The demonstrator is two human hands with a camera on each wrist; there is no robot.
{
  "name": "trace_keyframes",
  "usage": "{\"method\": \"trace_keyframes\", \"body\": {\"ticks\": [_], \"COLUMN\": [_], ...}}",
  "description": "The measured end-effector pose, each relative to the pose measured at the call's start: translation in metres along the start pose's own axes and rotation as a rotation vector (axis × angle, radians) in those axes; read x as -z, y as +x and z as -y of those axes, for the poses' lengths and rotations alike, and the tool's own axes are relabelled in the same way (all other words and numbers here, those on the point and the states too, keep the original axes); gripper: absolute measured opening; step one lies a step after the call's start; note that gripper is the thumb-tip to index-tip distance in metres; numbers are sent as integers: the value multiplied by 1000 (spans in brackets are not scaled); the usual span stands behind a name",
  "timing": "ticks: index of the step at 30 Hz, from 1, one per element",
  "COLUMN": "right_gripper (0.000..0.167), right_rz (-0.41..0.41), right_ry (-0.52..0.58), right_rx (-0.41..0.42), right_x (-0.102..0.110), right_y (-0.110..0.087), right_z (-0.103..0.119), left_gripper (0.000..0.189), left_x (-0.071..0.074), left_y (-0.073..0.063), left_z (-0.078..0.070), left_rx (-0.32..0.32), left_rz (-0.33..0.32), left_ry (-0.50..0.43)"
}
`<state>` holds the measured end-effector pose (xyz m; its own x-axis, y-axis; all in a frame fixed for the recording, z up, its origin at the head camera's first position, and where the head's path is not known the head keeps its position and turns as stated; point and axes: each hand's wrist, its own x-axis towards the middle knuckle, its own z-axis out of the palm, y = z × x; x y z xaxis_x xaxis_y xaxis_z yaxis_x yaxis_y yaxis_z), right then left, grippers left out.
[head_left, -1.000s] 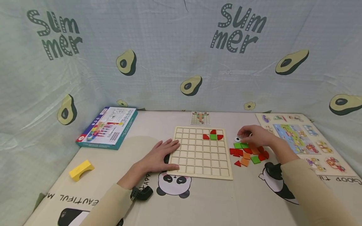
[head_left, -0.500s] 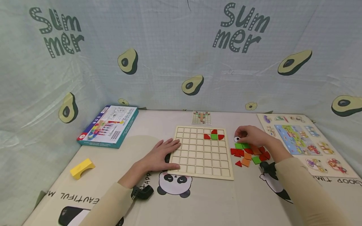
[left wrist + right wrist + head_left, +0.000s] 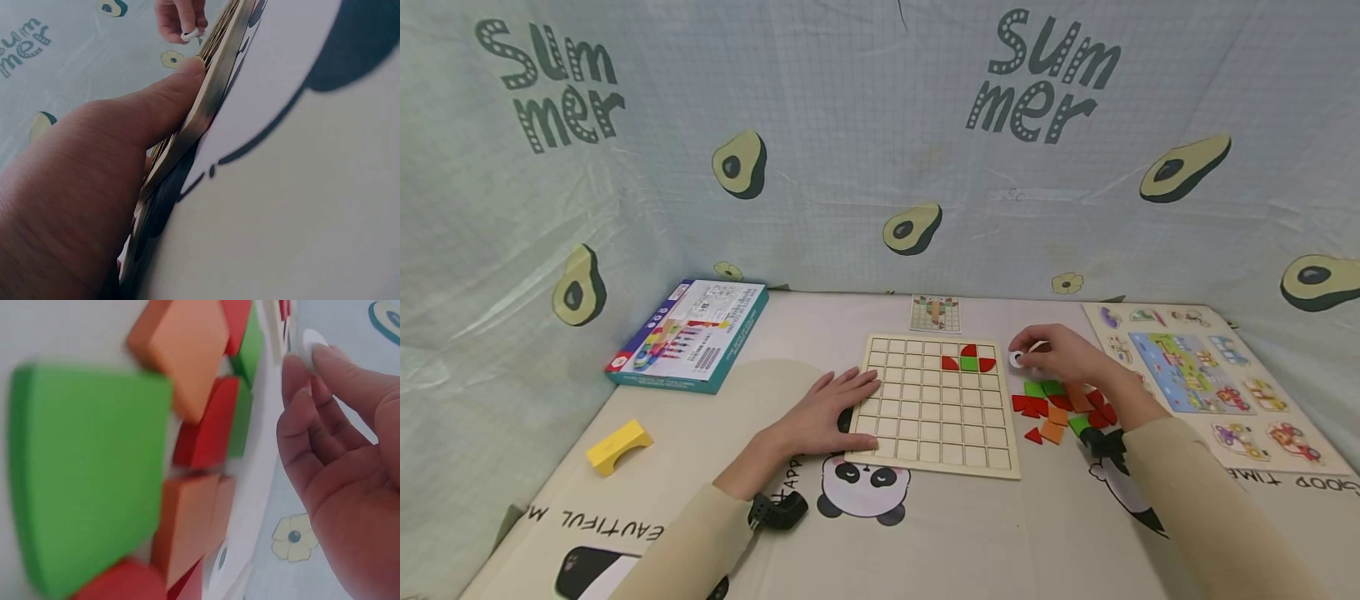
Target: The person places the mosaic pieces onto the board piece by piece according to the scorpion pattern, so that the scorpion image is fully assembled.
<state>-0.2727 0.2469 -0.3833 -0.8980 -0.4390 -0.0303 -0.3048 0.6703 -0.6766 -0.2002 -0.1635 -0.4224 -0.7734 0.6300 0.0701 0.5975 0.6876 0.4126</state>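
My left hand [image 3: 820, 419] lies with spread fingers along the left side of a wooden grid board [image 3: 940, 425]; its thumb rests on the rim in the left wrist view. My right hand [image 3: 1063, 357] pinches a white round eye piece [image 3: 1016, 359] between thumb and fingertips, just off the board's upper right edge. The eye piece [image 3: 310, 345] also shows in the right wrist view. On the board's upper right, a green square [image 3: 969, 364] has red rounded pieces on three sides. Loose red, orange and green tiles [image 3: 1052, 432] lie below my right hand.
A small pattern card [image 3: 936, 314] lies behind the board. On the right is a wooden picture puzzle [image 3: 1195, 433]. To the left are a flat box [image 3: 692, 337] and a yellow arch block [image 3: 619, 447]. A printed cloth wall stands behind.
My right hand has moved left and slightly away from me, carrying the eye piece from above the loose tiles toward the board. My left hand has stayed in place.
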Motion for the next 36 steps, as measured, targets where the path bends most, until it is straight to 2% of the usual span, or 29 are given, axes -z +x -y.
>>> {"method": "trace_keyframes", "body": {"ticks": [9,16,25,36], "right_gripper": [22,16,13,18], "right_rz": [4,-12,-18,7], "right_ry": [54,61,55,37], "right_rx": [67,23,21,14], "right_x": [-10,-20,-30,-40], "right_y": [19,34,47,61], "right_z": [14,26,36,42], "left_gripper": [89,89,89,89], "left_x": [1,2,0,0], "left_y": [0,0,1,0], "left_z": [1,0,1,1], "left_rx": [1,9,-5,3], "left_rz": [-2,5,6,13], "left_ry": [6,2,3,-1]}}
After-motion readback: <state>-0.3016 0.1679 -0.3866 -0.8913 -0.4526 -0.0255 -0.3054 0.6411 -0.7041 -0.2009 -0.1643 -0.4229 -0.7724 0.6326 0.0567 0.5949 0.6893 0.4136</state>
